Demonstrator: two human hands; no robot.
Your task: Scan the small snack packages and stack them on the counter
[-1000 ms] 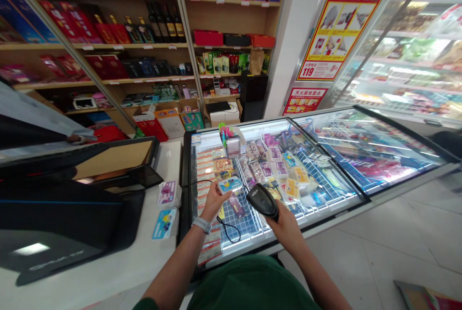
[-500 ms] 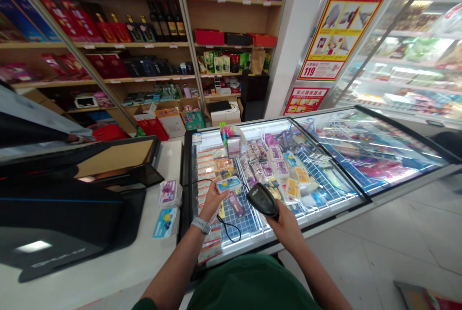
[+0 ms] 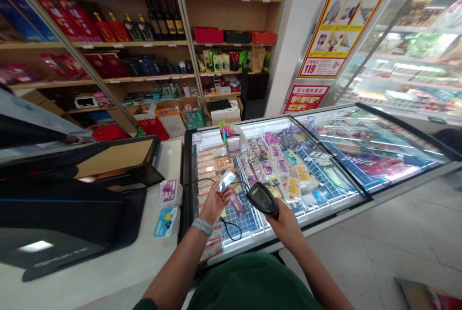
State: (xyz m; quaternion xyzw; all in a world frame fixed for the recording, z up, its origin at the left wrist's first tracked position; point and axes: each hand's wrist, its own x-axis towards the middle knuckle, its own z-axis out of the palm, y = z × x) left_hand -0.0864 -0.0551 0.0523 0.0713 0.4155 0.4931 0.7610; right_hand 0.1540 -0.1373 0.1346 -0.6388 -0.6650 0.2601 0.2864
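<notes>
Over the glass-topped freezer (image 3: 188, 161), your left hand (image 3: 214, 204) pinches a glossy, silvery-blue packet (image 3: 225, 181); your right hand (image 3: 286, 224) grips a black barcode scanner (image 3: 263, 199).

the packet's (image 3: 225, 181) markings are blurred; the right grip (image 3: 284, 223) hides the scanner's (image 3: 262, 199) handle.

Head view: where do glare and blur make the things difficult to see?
Head view: white reflections streak the black-framed glass freezer lid; head view: the small, flat, shiny packet in the left hand looks washed out; head view: the brightly lit display shelves at the picture's right look blurred.
</notes>
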